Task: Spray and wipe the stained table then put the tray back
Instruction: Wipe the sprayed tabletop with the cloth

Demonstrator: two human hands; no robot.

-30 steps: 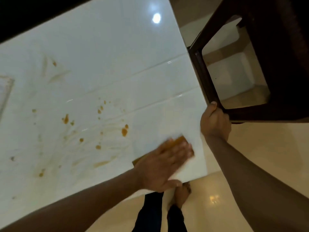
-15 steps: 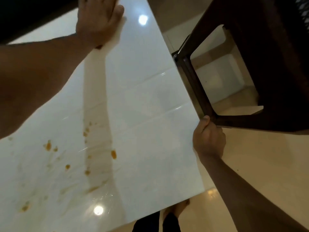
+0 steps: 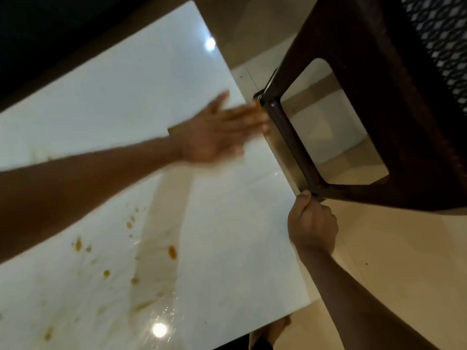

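Left part of the white table (image 3: 108,117): the orange-brown sauce spots (image 3: 172,251) lie well apart from the left hand (image 3: 214,132), toward the near edge. About nine or ten separate spots can be counted, some too faint to be sure, plus one long wet smear (image 3: 161,238) running from the hand down to the near edge.

Risk no. 1, as a judgement: the hand works at the far right edge while the stains sit lower, so they may dry in place or be dragged into a wider film if the cloth is already loaded.

Centre: the left hand lies flat, fingers straight and spread, pressing on a brown wiping cloth (image 3: 173,130), of which only one corner shows behind the wrist. The hand is blurred, so it probably moves fast.

Risk no. 2: the fingertips are touching or just beside the dark chair frame (image 3: 290,145), so a quick stroke may knock them on it, or push the cloth off the table edge.

Right: the right hand (image 3: 312,223) is clenched around the lower corner of the chair frame, thumb on top.

Risk no. 3: the chair looks tilted, so a slip of this grip may let it fall against the table.

Count: 1 table, 1 cloth, 1 chair, 2 hands. No tray or spray bottle is in view.
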